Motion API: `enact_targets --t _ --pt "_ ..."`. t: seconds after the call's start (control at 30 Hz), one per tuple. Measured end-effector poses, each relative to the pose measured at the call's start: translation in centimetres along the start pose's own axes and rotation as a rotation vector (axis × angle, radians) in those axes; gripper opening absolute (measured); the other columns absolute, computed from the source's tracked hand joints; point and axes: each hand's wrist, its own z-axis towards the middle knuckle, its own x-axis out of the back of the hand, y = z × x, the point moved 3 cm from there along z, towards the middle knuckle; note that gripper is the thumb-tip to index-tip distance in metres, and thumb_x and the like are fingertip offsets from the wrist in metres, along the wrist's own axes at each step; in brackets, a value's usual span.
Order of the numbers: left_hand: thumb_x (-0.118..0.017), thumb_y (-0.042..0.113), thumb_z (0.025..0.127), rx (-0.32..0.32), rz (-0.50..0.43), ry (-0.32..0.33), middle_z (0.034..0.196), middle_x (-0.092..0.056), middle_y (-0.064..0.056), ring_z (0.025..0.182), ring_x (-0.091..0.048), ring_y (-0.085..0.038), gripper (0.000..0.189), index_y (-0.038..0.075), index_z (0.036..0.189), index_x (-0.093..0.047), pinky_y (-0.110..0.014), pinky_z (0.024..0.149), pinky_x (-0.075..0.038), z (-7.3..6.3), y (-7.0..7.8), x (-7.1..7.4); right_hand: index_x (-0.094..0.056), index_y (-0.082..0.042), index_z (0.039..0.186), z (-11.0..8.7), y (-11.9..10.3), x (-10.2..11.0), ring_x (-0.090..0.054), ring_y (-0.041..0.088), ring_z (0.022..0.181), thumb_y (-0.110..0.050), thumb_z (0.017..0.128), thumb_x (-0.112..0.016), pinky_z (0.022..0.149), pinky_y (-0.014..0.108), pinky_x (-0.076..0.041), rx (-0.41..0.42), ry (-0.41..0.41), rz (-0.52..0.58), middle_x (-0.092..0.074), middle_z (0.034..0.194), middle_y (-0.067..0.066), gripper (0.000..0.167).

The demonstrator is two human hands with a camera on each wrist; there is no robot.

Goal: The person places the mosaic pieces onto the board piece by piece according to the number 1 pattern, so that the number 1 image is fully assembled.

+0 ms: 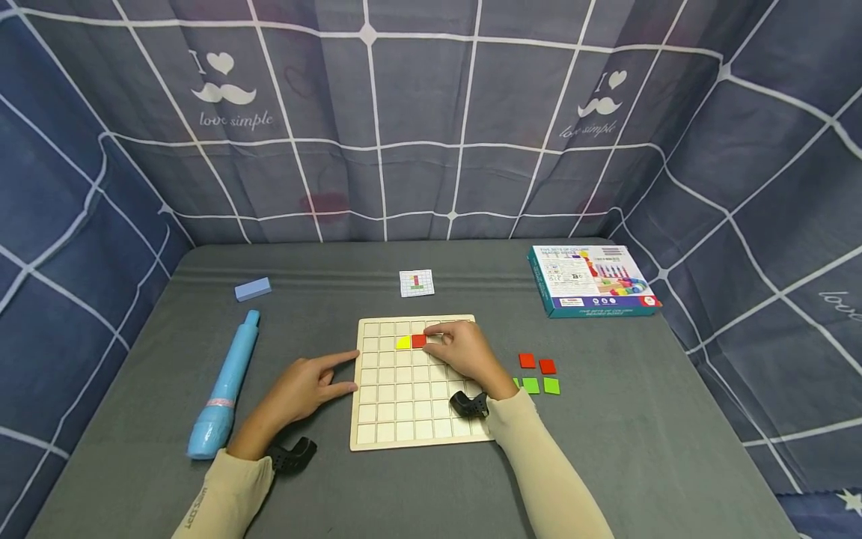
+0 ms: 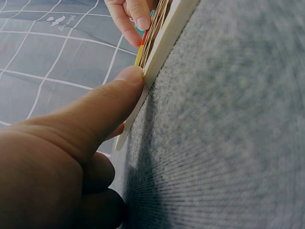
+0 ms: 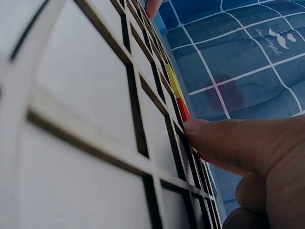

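A pale wooden grid board (image 1: 386, 393) lies flat on the grey table. In its upper rows a yellow square tile (image 1: 402, 342) and a red square tile (image 1: 419, 341) sit side by side. My right hand (image 1: 465, 352) pinches the red tile's right side between thumb and index finger; in the right wrist view the thumb tip (image 3: 195, 125) touches its end. My left hand (image 1: 304, 385) rests against the board's left edge with thumb and index finger straight and spread, the other fingers folded under. The left thumb (image 2: 112, 98) presses that edge in the left wrist view.
Right of the board lie two loose red tiles (image 1: 527, 361) and several green tiles (image 1: 530, 385), one partly hidden by the right wrist. Behind stand a pattern card (image 1: 417, 283) and a game box (image 1: 595, 281). At left are a blue bottle-shaped object (image 1: 224, 389) and a blue block (image 1: 252, 290).
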Motion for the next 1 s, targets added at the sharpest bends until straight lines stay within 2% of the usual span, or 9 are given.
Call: enact_targets --t 0.33,0.53,0.77,1.0 --pt "-0.080 0.039 0.089 -0.016 -0.018 0.001 0.056 -0.036 0.013 0.048 -0.029 -0.002 0.057 0.017 0.140 -0.066 -0.023 0.047 -0.027 0.0 -0.2 -0.1 -0.081 -0.014 0.107 -0.1 0.2 0.0 -0.031 0.004 0.047 -0.022 0.088 -0.081 0.050 0.025 -0.029 -0.014 0.006 0.017 -0.036 0.052 -0.011 0.021" --pt "-0.081 0.037 0.088 -0.022 -0.021 0.014 0.056 -0.037 0.013 0.048 -0.029 -0.002 0.057 0.016 0.139 -0.066 -0.023 0.047 -0.027 0.0 -0.2 0.0 -0.081 -0.015 0.107 -0.2 0.2 0.3 -0.029 0.005 0.047 -0.022 0.089 -0.080 0.050 0.025 -0.029 -0.030 0.002 0.078 -0.034 0.052 -0.010 0.019" --pt "-0.081 0.038 0.089 -0.012 -0.023 0.018 0.056 -0.036 0.013 0.048 -0.029 -0.002 0.056 0.017 0.139 -0.066 -0.024 0.047 -0.026 -0.2 -0.1 0.2 -0.080 -0.015 0.111 -0.6 0.1 1.4 -0.025 0.008 0.043 -0.024 0.093 -0.077 0.046 0.025 -0.027 -0.021 -0.010 0.112 -0.032 0.049 -0.009 0.020" --pt "-0.080 0.038 0.090 -0.024 -0.035 0.002 0.055 -0.036 0.012 0.047 -0.028 -0.003 0.056 0.018 0.140 -0.065 -0.024 0.047 -0.027 -0.2 -0.1 0.2 -0.080 -0.013 0.110 -1.8 0.9 3.0 -0.026 0.008 0.042 -0.022 0.093 -0.078 0.045 0.025 -0.026 -0.026 -0.013 0.063 -0.032 0.048 -0.008 0.020"
